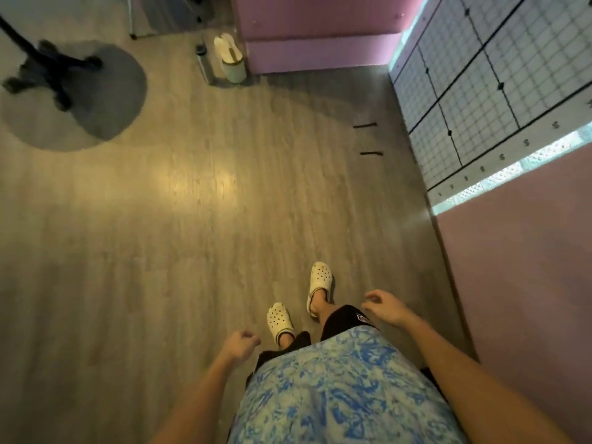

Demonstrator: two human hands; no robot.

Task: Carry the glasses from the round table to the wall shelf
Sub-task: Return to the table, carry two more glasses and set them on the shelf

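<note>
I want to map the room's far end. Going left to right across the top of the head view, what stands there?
Black wheeled chair base → dark-capped bottle → small white bin → pink wall → gridded panel.

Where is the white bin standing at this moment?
In the head view the white bin stands on the floor at upper centre, just left of the pink wall, with a grey bottle on its left side.
</note>
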